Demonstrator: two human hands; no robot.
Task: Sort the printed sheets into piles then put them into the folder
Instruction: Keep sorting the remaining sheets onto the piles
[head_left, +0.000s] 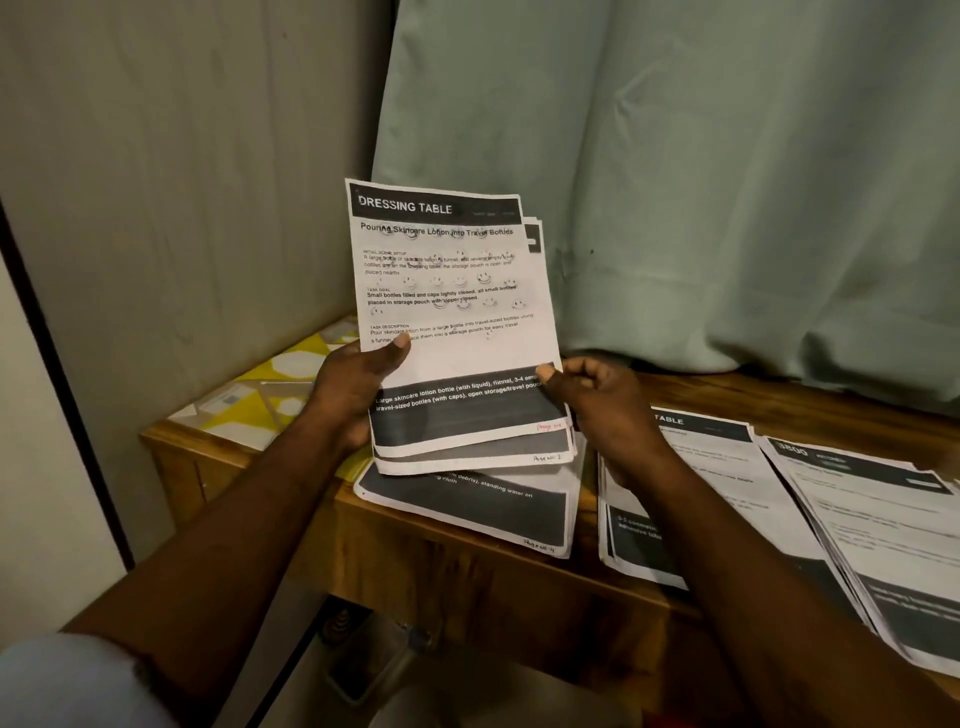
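Reaches forward with both bare forearms, rising from the lower corners and converging toward the middle. Grips the held sheets (447, 291) at the lower left edge with the left hand (348, 395), thumb laid flat across the printed front. Pinches the lower right edge with the right hand (602, 410), thumb tip pressed on the paper, remaining fingers (610, 376) curled loosely inward, knuckles facing up.

Brown wooden desk (727, 389), front edge, left to right: overhanging left pile of printed sheets (467, 512), middle pile (727, 467), right pile (883, 530); held sheaf (452, 291) above left pile.
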